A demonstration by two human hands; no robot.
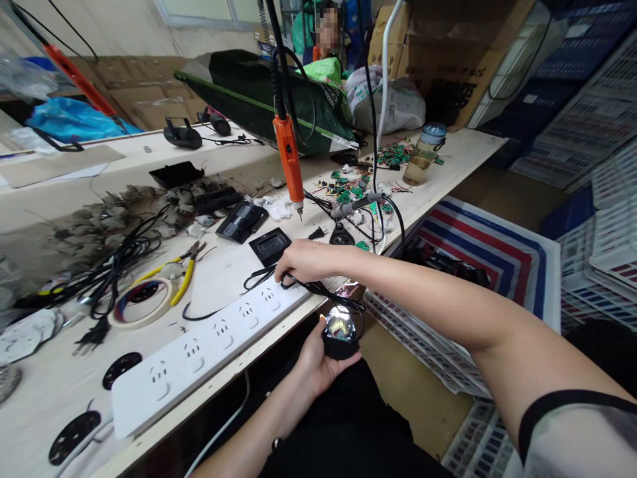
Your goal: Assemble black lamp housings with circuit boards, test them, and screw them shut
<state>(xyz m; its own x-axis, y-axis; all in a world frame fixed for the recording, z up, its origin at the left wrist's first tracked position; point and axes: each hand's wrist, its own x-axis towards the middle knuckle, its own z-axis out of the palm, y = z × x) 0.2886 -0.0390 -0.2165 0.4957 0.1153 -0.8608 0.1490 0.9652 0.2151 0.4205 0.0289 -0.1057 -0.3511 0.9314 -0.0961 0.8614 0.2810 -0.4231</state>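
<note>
In my left hand (318, 364), below the table edge, rests a round black lamp (341, 330) with a shiny, bright dome facing up. My fingers are wrapped round its black base. A black cable (338, 296) loops over the lamp and up to my right hand (309, 260). That hand is closed on the cable over the far end of a white power strip (221, 332). Whether a plug is under its fingertips is hidden. Just beyond it lies a black rectangular housing (270, 247).
An orange electric screwdriver (288, 159) hangs over the table. Yellow-handled pliers (185, 273), a tape roll (142, 304), green circuit boards (348, 192) and a bottle (424, 156) lie or stand on it. Crates (428, 342) stand right. A person (328, 33) is behind a green bin (259, 99).
</note>
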